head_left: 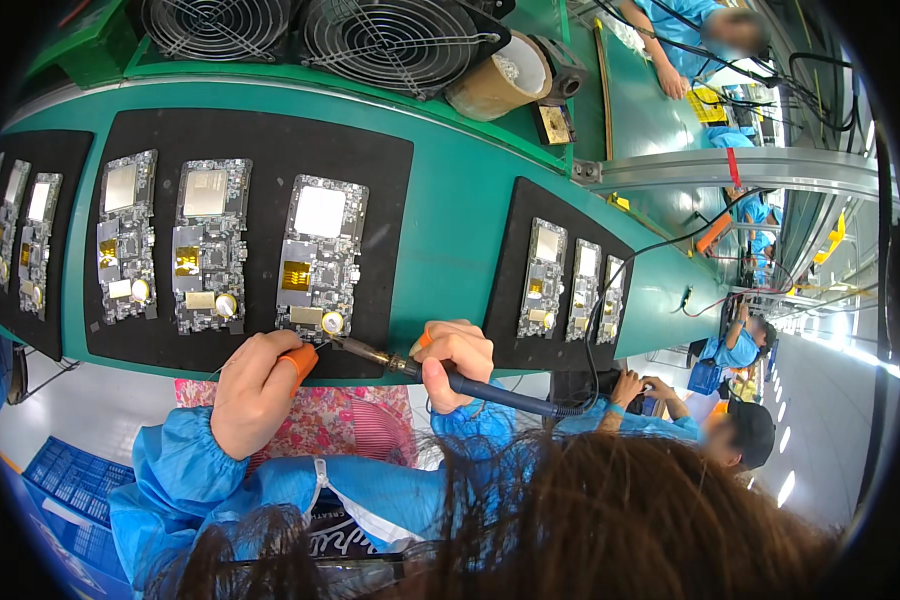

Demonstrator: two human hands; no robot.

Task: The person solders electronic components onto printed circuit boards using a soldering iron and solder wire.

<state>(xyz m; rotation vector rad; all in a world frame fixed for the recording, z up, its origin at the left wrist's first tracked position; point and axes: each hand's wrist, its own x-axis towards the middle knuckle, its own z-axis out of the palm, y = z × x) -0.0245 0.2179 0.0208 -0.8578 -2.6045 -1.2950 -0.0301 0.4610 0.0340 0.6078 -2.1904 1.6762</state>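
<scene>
A circuit board [320, 250] with a bright silver shield, a gold-coloured patch and a round coin-like part lies right in front of me on a black mat [385, 215]. My right hand [457, 362] grips a soldering iron [500, 394], its tip at the board's near edge beside the round part. At the same edge, left of the tip, my left hand [255, 392] has its fingers pinched together. Whatever those fingers hold is too small to make out. Orange finger cots cover a finger on each hand. Two similar boards [210, 245] [127, 235] lie to the left on this mat.
More boards rest on a second black mat [510, 340] at the right and a third [62, 160] at the far left. Metal-grilled fans [385, 40] and a cardboard-coloured tub [500, 80] stand along the back. The iron's cable [597, 330] arcs over the right mat. Co-workers sit beyond.
</scene>
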